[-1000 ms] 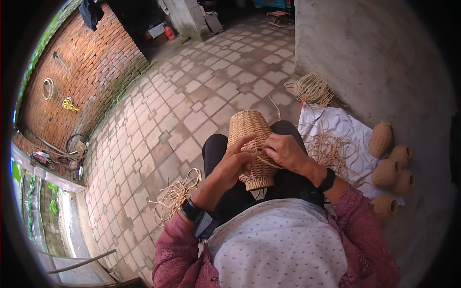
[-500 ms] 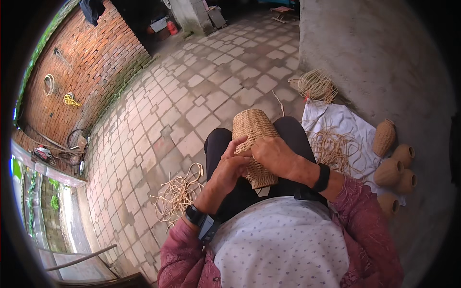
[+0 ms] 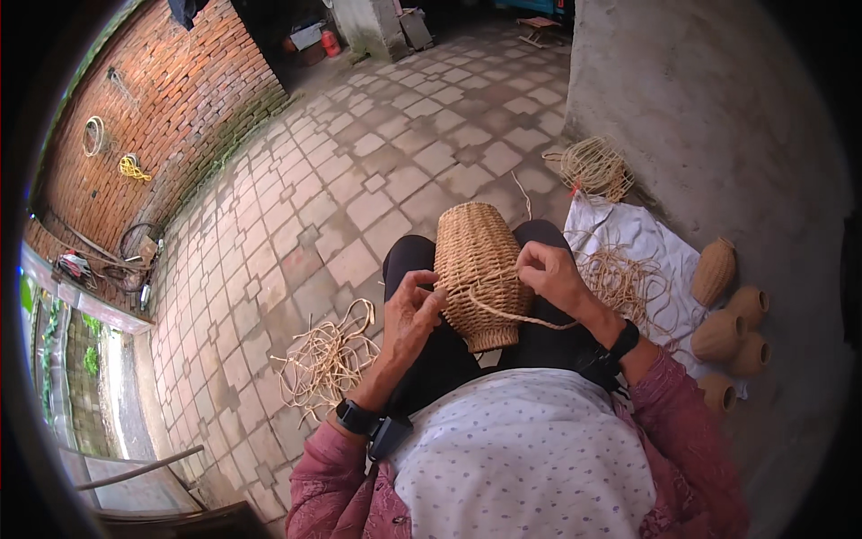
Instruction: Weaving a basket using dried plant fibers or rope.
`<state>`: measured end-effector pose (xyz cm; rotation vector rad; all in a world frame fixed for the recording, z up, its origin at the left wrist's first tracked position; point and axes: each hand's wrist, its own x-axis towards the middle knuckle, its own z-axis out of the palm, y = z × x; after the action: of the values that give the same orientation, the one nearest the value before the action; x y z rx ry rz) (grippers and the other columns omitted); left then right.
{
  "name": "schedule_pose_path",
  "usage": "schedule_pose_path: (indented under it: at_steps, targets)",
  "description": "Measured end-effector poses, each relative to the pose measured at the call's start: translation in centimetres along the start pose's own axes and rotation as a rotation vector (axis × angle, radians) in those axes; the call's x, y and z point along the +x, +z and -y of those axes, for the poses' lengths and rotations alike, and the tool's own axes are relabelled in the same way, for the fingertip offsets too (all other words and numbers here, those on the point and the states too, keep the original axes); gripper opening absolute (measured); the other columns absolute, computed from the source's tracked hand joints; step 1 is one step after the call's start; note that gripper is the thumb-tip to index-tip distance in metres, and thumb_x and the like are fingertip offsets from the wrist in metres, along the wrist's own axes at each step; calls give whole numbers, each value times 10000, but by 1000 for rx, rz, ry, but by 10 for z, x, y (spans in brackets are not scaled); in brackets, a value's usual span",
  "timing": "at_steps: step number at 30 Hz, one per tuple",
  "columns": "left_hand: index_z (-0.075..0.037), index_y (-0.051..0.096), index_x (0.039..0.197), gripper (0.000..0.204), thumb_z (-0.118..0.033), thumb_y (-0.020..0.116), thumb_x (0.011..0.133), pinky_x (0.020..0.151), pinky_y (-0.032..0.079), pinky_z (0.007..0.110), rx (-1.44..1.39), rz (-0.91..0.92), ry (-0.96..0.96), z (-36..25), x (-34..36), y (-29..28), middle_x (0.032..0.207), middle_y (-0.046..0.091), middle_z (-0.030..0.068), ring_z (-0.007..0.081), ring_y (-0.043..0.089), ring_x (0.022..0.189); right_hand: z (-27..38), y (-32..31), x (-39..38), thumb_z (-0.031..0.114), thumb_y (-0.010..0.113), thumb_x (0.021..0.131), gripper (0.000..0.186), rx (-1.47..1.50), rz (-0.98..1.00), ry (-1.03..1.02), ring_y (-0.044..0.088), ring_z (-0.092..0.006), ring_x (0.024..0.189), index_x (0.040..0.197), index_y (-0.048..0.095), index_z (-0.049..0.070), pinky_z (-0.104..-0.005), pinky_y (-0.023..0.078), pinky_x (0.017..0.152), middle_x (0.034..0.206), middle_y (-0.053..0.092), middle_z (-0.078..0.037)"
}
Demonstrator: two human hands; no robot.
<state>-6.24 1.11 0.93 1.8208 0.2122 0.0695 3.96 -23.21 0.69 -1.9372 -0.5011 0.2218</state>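
Observation:
A tan woven basket point(image 3: 480, 260), shaped like a vase with a narrower collar at the near end, lies between my dark-trousered knees. From its middle a loose cord point(image 3: 521, 316) curves out to the right, toward my right wrist. My left hand point(image 3: 413, 314) is at the basket's left side, fingers bent but apart, with the fingertips close to the weave. At the basket's right side is my right hand point(image 3: 552, 277), thumb and fingers drawn together in a pinch. Whatever is between those fingertips, if anything, is too small to make out.
Tangled cord point(image 3: 325, 361) lies on the paving at my left. To my right a white cloth point(image 3: 675, 241) carries more cord point(image 3: 627, 283), with several finished woven vases point(image 3: 718, 335) along its edge. A coiled bundle point(image 3: 593, 168) sits beside the concrete wall point(image 3: 691, 108).
My hands were together over the basket's middle; now they are apart, one on each side. The loose cord across the basket has come into view.

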Motion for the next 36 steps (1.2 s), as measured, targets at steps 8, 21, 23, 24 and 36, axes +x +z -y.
schedule_pose_path:
  at_steps: [8,21,23,24,36]
  targets:
    - [-106,596,1063,271,-128,640,797,595,511,370,586,-89,247,-11,5,43,656,640,84,279,660,610,14,26,0,3,619,779,136,-110,-24,-299,640,-262,712,894,546,2,-348,501,652,780,613,-141]
    - [-143,618,1199,373,-186,664,831,610,520,364,737,-11,449,-24,-5,36,828,644,95,260,673,747,-18,24,1,0,577,760,129,-402,-377,-299,623,-370,724,870,520,33,-446,509,629,792,589,-141]
    - [-134,625,1152,345,-267,691,840,592,512,362,647,-41,389,-23,-8,38,804,645,83,257,668,708,-13,24,1,10,582,756,135,-440,-402,-249,615,-363,739,873,520,40,-446,507,638,796,572,-136]
    - [-134,625,1152,345,-267,691,840,592,512,362,647,-42,387,-21,-8,39,804,645,83,257,668,708,-8,25,1,5,584,750,125,-535,-418,-380,604,-347,769,852,521,42,-438,505,649,803,554,-129]
    - [-62,562,856,126,-86,669,794,552,478,396,501,66,361,5,0,0,675,613,134,310,635,617,-19,24,7,-17,515,839,75,474,-226,-185,602,-192,777,818,524,54,-325,492,708,811,582,-72]
